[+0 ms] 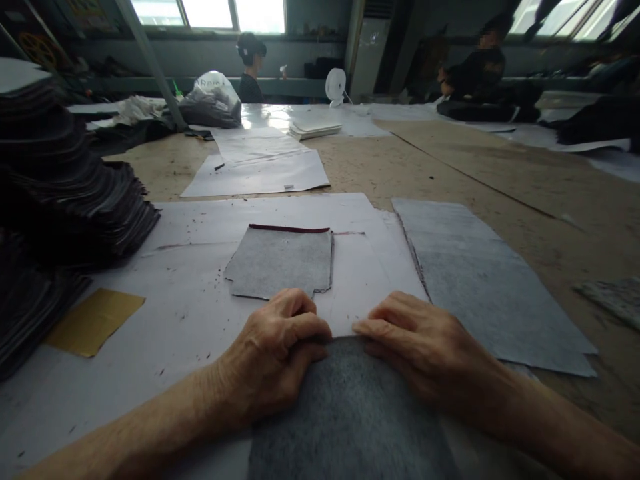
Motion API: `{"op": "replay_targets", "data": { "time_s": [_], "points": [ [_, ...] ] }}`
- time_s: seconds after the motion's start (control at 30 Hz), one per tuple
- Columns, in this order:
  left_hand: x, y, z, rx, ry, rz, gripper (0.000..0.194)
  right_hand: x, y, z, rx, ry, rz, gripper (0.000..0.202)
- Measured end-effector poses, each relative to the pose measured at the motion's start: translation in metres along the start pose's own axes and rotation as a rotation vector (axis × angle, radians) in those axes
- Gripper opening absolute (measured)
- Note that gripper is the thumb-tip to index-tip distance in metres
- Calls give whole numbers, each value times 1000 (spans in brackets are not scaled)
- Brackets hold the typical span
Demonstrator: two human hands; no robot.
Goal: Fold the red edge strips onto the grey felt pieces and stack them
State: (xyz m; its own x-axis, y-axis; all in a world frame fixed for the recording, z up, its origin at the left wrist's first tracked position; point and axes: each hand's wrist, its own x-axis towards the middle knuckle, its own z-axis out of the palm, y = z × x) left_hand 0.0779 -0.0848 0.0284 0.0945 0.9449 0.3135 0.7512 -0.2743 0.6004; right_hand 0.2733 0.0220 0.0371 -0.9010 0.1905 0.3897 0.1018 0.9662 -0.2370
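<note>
A dark grey fabric panel (357, 413) lies in front of me on white paper, its far edge between my two hands. My left hand (280, 353) is closed, its fingers and thumb pinching the left part of that edge. With its fingers pressed together, my right hand (415, 347) grips the same edge further right. Just beyond my left hand is a small stack of cut grey fabric pieces (283, 260) with a dark red strip along the far side. Larger light grey fabric panels (480, 280) are piled to the right of my right hand.
Tall stacks of dark fabric pieces (65, 180) stand at the left. Near them lies a brown card (95, 321). White sheets (260, 173), a filled plastic bag (213, 100) and a small white fan (335, 87) are further back. Two people are in the background.
</note>
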Motion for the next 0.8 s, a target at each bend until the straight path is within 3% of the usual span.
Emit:
{"op": "replay_targets", "data": {
  "time_s": [0.2, 0.37, 0.53, 0.63, 0.8],
  "points": [
    [-6, 2, 1, 75, -20, 162, 26, -7, -2, -1, -135, 7, -171, 22],
    [-8, 3, 1, 129, -67, 237, 30, -7, -1, -2, -175, -46, -207, 24],
    [-7, -2, 3, 129, -13, 317, 29, -6, -2, -3, -243, -29, -267, 26],
    [-6, -4, 1, 125, -38, 337, 26, -5, -5, -6, -315, -52, -300, 32],
    [-5, -4, -2, 105, -92, 355, 23, 4, -16, -5, -200, -27, -216, 34]
  ]
}}
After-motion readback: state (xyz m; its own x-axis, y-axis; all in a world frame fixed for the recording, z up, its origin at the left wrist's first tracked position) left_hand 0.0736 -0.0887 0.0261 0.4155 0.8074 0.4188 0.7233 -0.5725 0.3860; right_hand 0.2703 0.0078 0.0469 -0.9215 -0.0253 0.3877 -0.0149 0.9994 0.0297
